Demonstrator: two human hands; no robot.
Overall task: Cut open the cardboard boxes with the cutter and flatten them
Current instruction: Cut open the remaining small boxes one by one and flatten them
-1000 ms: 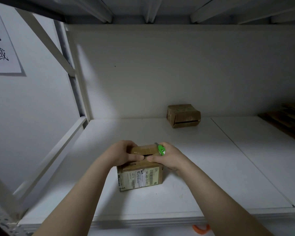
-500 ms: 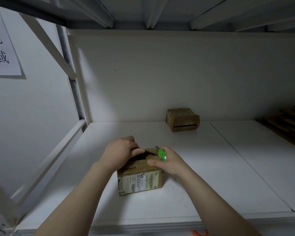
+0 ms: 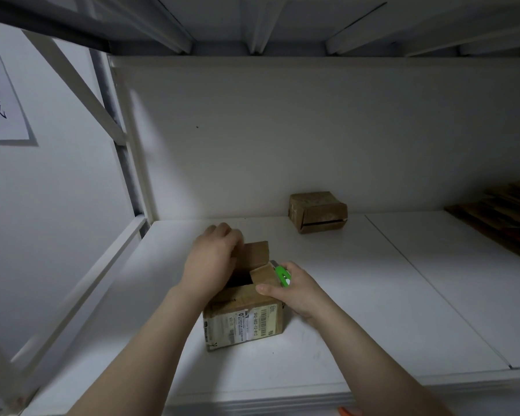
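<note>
A small brown cardboard box point(image 3: 243, 321) with white barcode labels on its front stands on the white shelf point(image 3: 357, 310). Its top flaps stand open and a dark gap shows inside. My left hand point(image 3: 212, 262) grips the far left flap and holds it back. My right hand point(image 3: 294, 291) holds a green cutter point(image 3: 282, 275) while its thumb presses on the right flap. A second small cardboard box point(image 3: 317, 211) lies against the back wall, apart from both hands.
A stack of flat brown cardboard point(image 3: 502, 211) lies at the far right of the shelf. A white frame rail point(image 3: 81, 283) runs along the left. A paper sign point(image 3: 0, 94) hangs on the left wall. Something orange point(image 3: 347, 411) shows below the shelf's front edge.
The box's top flaps have been pulled apart and now stand open. My left hand has moved back with the far flap; my right hand has shifted right with the cutter.
</note>
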